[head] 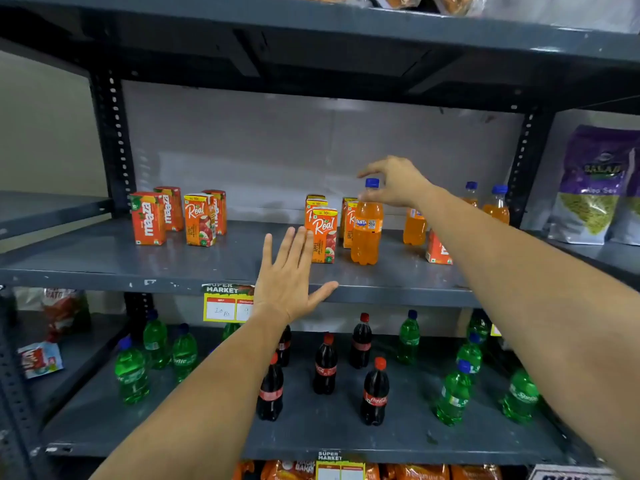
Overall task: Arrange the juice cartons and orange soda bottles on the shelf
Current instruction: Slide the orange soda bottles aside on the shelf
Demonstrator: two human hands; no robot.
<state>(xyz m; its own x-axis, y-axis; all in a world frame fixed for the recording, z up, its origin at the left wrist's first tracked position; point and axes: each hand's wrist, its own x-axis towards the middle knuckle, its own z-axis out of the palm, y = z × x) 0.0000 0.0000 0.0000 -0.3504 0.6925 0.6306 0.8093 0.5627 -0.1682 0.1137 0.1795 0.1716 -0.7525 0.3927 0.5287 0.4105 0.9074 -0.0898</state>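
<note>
Shelving first: big dark grey metal rack, and the middle shelf is where all the juice and soda sits. Lower shelf under it has green soda bottles at both ends and cola bottles in the middle, all upright and spaced out. Off to the right there's a purple snack bag on the neighbouring shelf.

Right hand reaches in from the right, thumb and fingers curled loosely around the cap and neck of a Fanta bottle. Looks like an open claw more than a real pinch; can't tell for sure whether it's actually touching. That bottle stands upright near the middle of the shelf. Left hand is flat and spread wide, fingers up, palm toward the shelf, hanging at the front edge just beside a Real apple carton and holding nothing.

More Real cartons stand right behind that front one and the Fanta. On the left end there's a little group: two Maaza cartons, one Real carton and another carton behind it. Right side has three more orange soda bottles, partly hidden by the right forearm, plus a Maaza carton standing tilted near the arm.

Price tag saying "Super Market" hangs on the shelf's front lip, partly covered by the left wrist.
</note>
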